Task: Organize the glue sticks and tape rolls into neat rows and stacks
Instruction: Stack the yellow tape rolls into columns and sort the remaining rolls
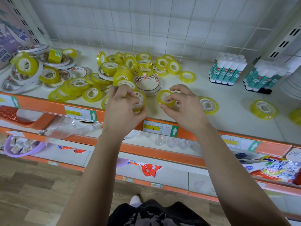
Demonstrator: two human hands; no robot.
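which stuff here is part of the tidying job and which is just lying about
Job: yellow tape rolls, flat white tape rolls, glue sticks, rolls held by left hand and right hand.
Lying about: purple basket, price labels, red wrappers.

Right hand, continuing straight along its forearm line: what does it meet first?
Right hand, gripping a yellow roll, would probably meet the stacked white-rimmed rolls first; depth is uncertain.

Bright, even light falls from above me onto the white shelf, leaving only a faint soft shadow beside a loose tape roll. My wide lens bows the wall tiles toward the corners, and fine detail looks soft.
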